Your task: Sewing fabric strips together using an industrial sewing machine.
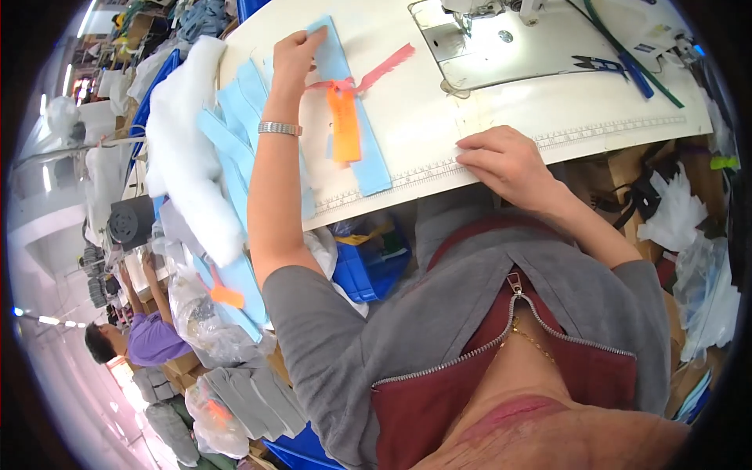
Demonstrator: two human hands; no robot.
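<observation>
- Two hands work apart at a pale counter [423, 129]. From where I stand, the left hand [298, 56] is at the far end of a light blue strip [372, 168], fingertips on it; whether it pinches or merely presses, I cannot tell.
- The right hand [505, 160] grips nothing that I can see. It rests near the counter's front edge, beside the ruler tape [580, 135], fingers stretched out.
- The blue strip lies flat, its near end reaching the ruler tape. A pink ribbon [388, 67] crosses it, and an orange tag [345, 133] lies over it, touching the ribbon; whether the two are tied is unclear.
- As for progress, this strip looks laid out and not yet sewn here: it sits well apart from the sewing machine [505, 61], and no seam shows on it at this distance.
- Plenty seems left. More blue strips [235, 98] lie overlapping to the left, partly behind the forearm, next to white padding [184, 137].
- Another orange tag [227, 296] lies on blue cloth [247, 274] further down on the left; I cannot tell whether that batch is finished.
- The snips [601, 66] lie untouched right of the machine.
</observation>
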